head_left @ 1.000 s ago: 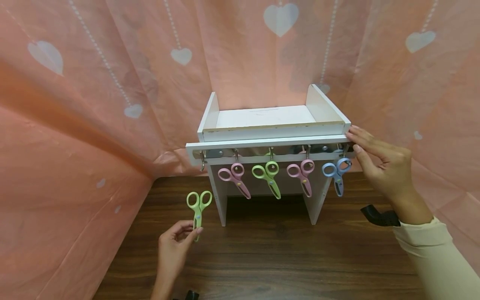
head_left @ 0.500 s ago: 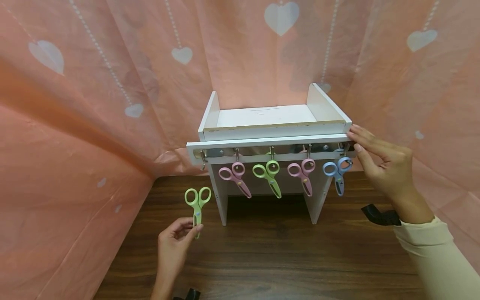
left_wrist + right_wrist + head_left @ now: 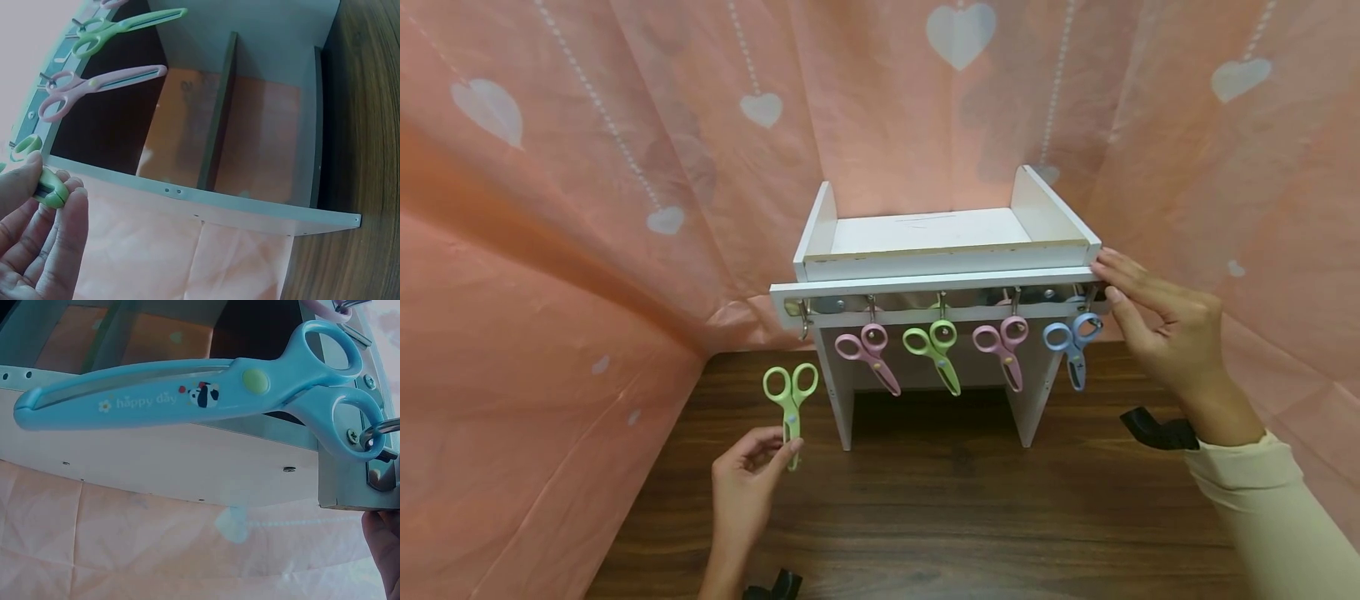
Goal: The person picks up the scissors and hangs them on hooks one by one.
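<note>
In the head view my left hand (image 3: 747,479) pinches a pair of light green scissors (image 3: 791,404) by the blades, with the handle loops up. The left wrist view shows the rounded blade tip (image 3: 51,190) between thumb and fingers. My right hand (image 3: 1176,333) rests with extended fingers against the right end of a white hook rail (image 3: 925,283). Along that rail hang pink scissors (image 3: 871,350), green scissors (image 3: 934,346), more pink scissors (image 3: 1006,350) and blue scissors (image 3: 1075,346). Nothing hangs on the leftmost hook (image 3: 805,321). The blue scissors are close in the right wrist view.
The rail is fixed to the front of a white shelf unit (image 3: 1056,212) on a dark wood surface (image 3: 955,517). A pink curtain (image 3: 880,108) with white hearts surrounds it at the back and sides.
My left hand has raised the green scissors slightly and moved a little to the left. My right hand stays at the rail's end, and the hanging scissors keep their places.
</note>
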### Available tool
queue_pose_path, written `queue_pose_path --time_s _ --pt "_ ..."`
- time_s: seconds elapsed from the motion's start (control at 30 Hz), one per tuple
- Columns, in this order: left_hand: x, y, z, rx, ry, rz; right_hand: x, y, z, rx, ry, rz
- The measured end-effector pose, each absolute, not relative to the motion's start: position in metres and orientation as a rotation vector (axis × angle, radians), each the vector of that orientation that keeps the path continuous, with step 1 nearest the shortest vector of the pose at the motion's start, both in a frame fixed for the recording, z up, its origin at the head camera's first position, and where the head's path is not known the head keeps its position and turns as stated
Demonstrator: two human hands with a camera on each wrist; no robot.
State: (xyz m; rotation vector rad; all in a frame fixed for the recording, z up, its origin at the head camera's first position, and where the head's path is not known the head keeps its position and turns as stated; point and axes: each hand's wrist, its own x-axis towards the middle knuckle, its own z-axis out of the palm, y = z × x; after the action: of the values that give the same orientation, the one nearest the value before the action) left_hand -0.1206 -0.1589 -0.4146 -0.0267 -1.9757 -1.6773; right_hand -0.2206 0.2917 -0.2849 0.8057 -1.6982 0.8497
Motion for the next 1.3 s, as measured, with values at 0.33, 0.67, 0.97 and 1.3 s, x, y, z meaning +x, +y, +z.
queue_pose_path --time_s 0.33,0.67,0.97,1.3 --pt "-0.122 -0.157 -0.407 -0.033 -1.956 -1.684 -0.22 0.291 -0.284 0.813 -1.687 0.845" --pt "-0.125 -0.157 -0.402 -0.047 -1.919 -1.686 -0.214 0.286 -0.28 0.809 -1.688 0.842" --pt "-0.129 -0.158 -0.4 -0.077 -1.896 -1.659 -0.208 0.28 -0.276 0.801 -1.68 0.848" --pt "-0.129 -0.158 -0.393 -0.105 -1.867 -1.688 -0.207 0.279 -0.274 0.814 -1.68 0.853"
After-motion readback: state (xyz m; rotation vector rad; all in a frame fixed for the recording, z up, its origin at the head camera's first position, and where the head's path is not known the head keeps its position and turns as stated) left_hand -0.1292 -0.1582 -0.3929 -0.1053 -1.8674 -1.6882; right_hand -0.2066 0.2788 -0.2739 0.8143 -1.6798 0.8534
